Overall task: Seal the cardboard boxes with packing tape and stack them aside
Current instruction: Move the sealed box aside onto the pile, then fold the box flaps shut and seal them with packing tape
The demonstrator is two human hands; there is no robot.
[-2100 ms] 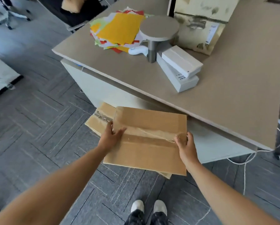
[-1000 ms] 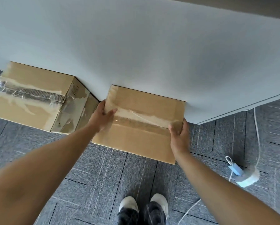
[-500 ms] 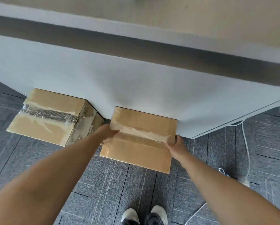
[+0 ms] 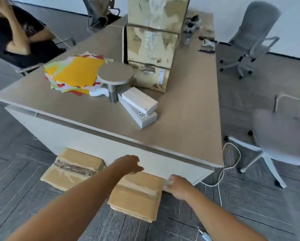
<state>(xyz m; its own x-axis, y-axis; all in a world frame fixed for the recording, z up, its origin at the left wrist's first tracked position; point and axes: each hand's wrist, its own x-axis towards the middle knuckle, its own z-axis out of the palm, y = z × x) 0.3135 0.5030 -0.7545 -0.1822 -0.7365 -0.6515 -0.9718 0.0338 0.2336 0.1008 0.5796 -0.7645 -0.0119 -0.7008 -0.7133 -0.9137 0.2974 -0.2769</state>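
1. Task's thing: flat brown cardboard box (image 4: 137, 199), clear packing tape along its top seam; it lies on the grey carpet-tile floor (image 4: 24, 193), far edge against the desk's white front panel (image 4: 86, 141), towards that panel's right end; the seam looks closed though the tape is wrinkled, so sealing is judged done and stacking not yet.
2. Handling (judgement): probably light; stiff along edges and corners, softer mid-panel, so the top may bow if pressed there; the tape strip is likely slick; best taken by the two short sides, fingers under the bottom edges, off the tape.
3. Left hand (image 4: 128, 164): above the box's far left corner; fingers loosely curled, holding nothing; contact with the box cannot be told. Right hand (image 4: 176, 186): at the far right corner; blurred, so finger state cannot be told.
4. Second brown cardboard box (image 4: 72, 169), rough taped seam, just beside the first on its left, same floor, also at the panel's foot; a likely base for the stack.
5. Beige desk top (image 4: 189, 119): tall stack of worn cardboard boxes (image 4: 154, 40) towards the far edge; pile of coloured paper sheets (image 4: 74, 72) near the left edge; round-topped grey stand (image 4: 115, 75) and two white oblong boxes (image 4: 138, 105) mid-surface.
6. White cable (image 4: 222, 171) hangs by the desk's front right corner; grey office chairs (image 4: 276, 141) to the right.
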